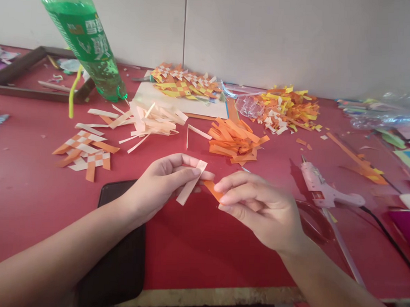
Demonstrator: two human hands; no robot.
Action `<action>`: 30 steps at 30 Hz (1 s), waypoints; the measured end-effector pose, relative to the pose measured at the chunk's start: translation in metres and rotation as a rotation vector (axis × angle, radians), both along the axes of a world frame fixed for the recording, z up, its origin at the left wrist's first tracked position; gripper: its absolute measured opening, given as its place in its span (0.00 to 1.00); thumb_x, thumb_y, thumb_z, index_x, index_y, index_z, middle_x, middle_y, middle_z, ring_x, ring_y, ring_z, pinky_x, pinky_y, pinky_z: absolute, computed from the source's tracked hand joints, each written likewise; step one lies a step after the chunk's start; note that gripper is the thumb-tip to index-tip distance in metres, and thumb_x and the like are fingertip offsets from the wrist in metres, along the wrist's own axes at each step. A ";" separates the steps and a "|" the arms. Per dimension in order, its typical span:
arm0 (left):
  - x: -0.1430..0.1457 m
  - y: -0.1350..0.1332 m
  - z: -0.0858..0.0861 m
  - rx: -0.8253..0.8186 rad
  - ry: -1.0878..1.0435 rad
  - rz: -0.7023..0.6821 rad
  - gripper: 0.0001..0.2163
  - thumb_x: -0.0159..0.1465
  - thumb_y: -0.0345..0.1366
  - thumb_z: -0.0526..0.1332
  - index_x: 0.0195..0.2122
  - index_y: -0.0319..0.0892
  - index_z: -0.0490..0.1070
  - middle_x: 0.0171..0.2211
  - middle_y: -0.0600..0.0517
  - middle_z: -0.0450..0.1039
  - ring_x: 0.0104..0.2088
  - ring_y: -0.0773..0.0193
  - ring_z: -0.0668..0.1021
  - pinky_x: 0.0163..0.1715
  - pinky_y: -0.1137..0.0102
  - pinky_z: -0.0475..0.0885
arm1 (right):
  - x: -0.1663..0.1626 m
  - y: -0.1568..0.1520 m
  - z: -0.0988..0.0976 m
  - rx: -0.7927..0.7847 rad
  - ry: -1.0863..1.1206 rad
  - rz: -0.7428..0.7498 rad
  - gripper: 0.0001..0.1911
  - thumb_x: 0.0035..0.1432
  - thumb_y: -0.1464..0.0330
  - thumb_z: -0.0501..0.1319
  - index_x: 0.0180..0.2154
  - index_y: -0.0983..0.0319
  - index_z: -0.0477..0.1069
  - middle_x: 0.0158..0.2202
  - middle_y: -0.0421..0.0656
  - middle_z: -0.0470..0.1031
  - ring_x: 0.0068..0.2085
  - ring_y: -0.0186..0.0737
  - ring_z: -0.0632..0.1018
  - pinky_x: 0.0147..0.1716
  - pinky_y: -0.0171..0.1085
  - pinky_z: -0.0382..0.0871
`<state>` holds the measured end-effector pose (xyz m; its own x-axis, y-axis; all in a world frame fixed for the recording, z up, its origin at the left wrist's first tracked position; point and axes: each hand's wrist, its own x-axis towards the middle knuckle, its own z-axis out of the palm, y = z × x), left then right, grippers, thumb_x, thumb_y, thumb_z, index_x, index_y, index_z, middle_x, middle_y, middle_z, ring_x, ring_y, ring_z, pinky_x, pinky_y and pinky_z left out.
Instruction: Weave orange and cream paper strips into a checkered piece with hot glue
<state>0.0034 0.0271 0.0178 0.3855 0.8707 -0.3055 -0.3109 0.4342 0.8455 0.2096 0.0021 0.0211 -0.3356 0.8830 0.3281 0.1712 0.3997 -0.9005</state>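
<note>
Head cam showed the left hand (164, 181) pinching a pale paper strip (191, 188) while the right hand (257, 206) gripped an orange strip (212, 189), both meeting just above the red table (220, 250), near the orange strip pile (235, 141).

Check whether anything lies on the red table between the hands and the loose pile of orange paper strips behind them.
Nothing visible does. Bare red table separates the left hand and right hand, pinching a pale paper strip and an orange strip, from the orange pile.
</note>
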 end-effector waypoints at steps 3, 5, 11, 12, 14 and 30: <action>0.000 -0.001 0.000 0.001 0.047 -0.050 0.04 0.64 0.35 0.64 0.34 0.40 0.72 0.29 0.54 0.81 0.18 0.76 0.69 0.40 0.71 0.73 | 0.000 0.000 0.000 0.034 0.028 -0.009 0.12 0.57 0.76 0.65 0.37 0.52 0.77 0.35 0.37 0.79 0.36 0.34 0.79 0.37 0.36 0.76; 0.000 -0.001 0.000 -0.002 0.113 -0.103 0.05 0.64 0.36 0.64 0.34 0.41 0.72 0.19 0.58 0.75 0.19 0.73 0.70 0.39 0.71 0.72 | 0.000 0.001 0.000 0.024 0.037 -0.053 0.12 0.58 0.76 0.65 0.37 0.52 0.77 0.35 0.37 0.79 0.37 0.34 0.79 0.39 0.37 0.75; 0.000 -0.001 -0.001 0.100 0.236 -0.180 0.06 0.66 0.39 0.61 0.37 0.42 0.72 0.12 0.61 0.66 0.21 0.70 0.73 0.38 0.73 0.69 | -0.001 0.002 -0.001 0.052 -0.020 -0.084 0.11 0.59 0.75 0.64 0.39 0.52 0.78 0.35 0.39 0.78 0.40 0.37 0.78 0.42 0.39 0.76; 0.000 -0.001 -0.001 0.104 0.231 -0.174 0.06 0.66 0.39 0.61 0.37 0.42 0.71 0.12 0.61 0.66 0.25 0.69 0.76 0.40 0.72 0.70 | -0.001 0.002 -0.001 0.044 -0.024 -0.090 0.11 0.60 0.75 0.63 0.39 0.52 0.78 0.36 0.39 0.78 0.41 0.37 0.79 0.42 0.39 0.77; 0.001 -0.002 -0.002 0.080 0.210 -0.159 0.06 0.66 0.39 0.62 0.37 0.42 0.70 0.14 0.58 0.70 0.33 0.64 0.80 0.42 0.71 0.71 | -0.001 0.000 -0.001 0.008 -0.013 -0.105 0.10 0.61 0.73 0.63 0.39 0.52 0.79 0.38 0.40 0.78 0.41 0.37 0.80 0.39 0.37 0.78; 0.007 -0.010 0.005 0.242 0.440 -0.200 0.08 0.63 0.40 0.62 0.37 0.41 0.73 0.18 0.56 0.71 0.18 0.70 0.69 0.20 0.74 0.63 | -0.010 -0.009 -0.012 0.038 -0.099 -0.368 0.32 0.56 0.73 0.67 0.60 0.51 0.61 0.39 0.40 0.79 0.37 0.39 0.82 0.40 0.43 0.82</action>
<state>0.0107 0.0169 0.0230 0.4317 0.8590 -0.2755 0.1643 0.2254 0.9603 0.1994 -0.0067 0.0094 -0.0306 0.9381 0.3449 0.3948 0.3284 -0.8581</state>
